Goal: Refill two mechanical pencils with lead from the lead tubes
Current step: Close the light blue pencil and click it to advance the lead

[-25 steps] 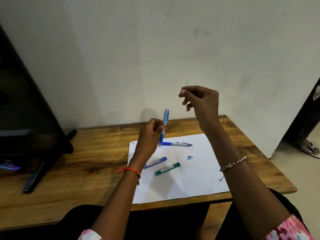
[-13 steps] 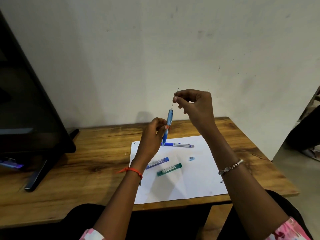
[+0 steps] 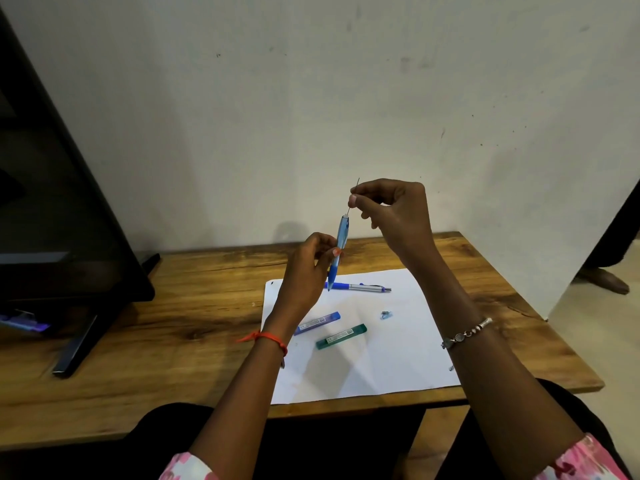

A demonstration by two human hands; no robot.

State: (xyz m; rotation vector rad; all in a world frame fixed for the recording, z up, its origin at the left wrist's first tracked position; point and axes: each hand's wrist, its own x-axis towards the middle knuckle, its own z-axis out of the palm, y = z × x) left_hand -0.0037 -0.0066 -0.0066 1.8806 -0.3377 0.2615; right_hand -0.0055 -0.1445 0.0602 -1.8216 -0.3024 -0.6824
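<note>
My left hand holds a light blue mechanical pencil upright above the table, tip down, its open top end up. My right hand pinches a thin grey lead whose lower end meets the pencil's top opening. A second pencil, blue and silver, lies on the white paper. Two lead tubes lie on the paper: a blue one and a green one. A small pencil cap rests to their right.
The wooden table stands against a pale wall. A black monitor on a stand fills the left side. A person's foot shows on the floor at the far right.
My right hand has carried the lead down and left, from high above the pencil to its top opening. The left hand has raised the pencil slightly.
</note>
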